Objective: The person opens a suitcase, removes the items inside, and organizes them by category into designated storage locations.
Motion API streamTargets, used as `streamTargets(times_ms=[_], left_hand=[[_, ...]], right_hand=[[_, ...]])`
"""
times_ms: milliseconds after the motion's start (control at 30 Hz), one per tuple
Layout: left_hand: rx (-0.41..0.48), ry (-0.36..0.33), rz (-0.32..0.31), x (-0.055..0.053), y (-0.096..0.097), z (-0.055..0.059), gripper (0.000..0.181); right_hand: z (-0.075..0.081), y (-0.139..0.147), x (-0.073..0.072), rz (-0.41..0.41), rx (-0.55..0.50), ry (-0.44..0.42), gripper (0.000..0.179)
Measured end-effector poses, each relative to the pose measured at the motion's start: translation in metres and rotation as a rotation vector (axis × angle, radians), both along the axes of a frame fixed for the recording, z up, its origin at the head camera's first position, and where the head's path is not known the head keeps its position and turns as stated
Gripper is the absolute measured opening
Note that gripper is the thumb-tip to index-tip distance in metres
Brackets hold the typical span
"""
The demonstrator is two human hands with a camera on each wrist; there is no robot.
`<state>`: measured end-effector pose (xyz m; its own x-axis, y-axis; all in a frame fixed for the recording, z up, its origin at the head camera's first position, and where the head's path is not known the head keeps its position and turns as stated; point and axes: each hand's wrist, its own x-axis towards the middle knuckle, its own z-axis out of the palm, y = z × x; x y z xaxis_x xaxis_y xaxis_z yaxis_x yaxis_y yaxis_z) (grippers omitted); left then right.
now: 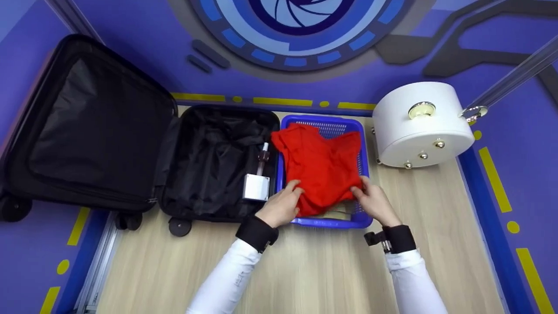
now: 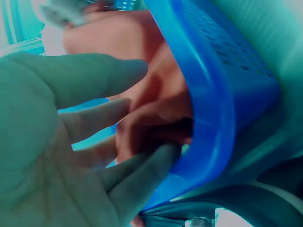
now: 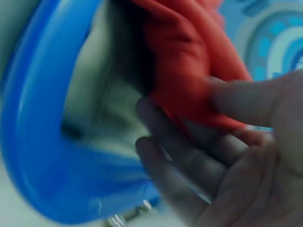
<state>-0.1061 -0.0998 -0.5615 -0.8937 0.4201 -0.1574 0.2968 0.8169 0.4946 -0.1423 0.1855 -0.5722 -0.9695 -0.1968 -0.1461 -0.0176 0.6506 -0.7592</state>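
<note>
A red garment [image 1: 322, 168] lies rumpled over a blue plastic basket [image 1: 329, 223], one corner reaching past the basket's left rim. My left hand [image 1: 281, 207] is at its near left corner; in the left wrist view the fingers [image 2: 154, 172] reach under a fold, with the thumb apart from them. At the near right corner, my right hand [image 1: 377, 205] pinches the fabric between thumb and fingers, as the right wrist view shows. Beneath the garment a beige ribbed item [image 3: 109, 113] shows inside the basket; most of it is hidden.
Left of the basket stands an open black suitcase [image 1: 213, 174], its lid [image 1: 104, 131] leaning back. Inside lie a white box [image 1: 256, 187] and a slim bottle with a white tip [image 1: 262, 159]. A white drum-shaped case [image 1: 418, 117] with gold-coloured studs sits at right, before the blue wall.
</note>
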Motion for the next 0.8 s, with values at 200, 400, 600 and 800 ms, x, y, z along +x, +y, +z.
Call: streamTargets(times_ms=[200, 400, 600, 800], left_hand=[[-0.057, 0.061, 0.031, -0.004, 0.003, -0.007, 0.026], [-0.191, -0.071, 0.07, -0.022, 0.006, 0.008, 0.027], [-0.205, -0.034, 0.209, -0.069, 0.002, 0.031, 0.051], [-0.269, -0.156, 0.258, -0.112, 0.007, 0.021, 0.075]], right_hand=[[0.006, 0.01, 0.01, 0.019, 0.24, -0.129, 0.05], [0.013, 0.015, 0.012, 0.151, 0.39, -0.179, 0.059], [0.031, 0.011, -0.006, 0.061, 0.24, -0.045, 0.06], [0.027, -0.011, -0.042, 0.106, 0.195, 0.062, 0.063]])
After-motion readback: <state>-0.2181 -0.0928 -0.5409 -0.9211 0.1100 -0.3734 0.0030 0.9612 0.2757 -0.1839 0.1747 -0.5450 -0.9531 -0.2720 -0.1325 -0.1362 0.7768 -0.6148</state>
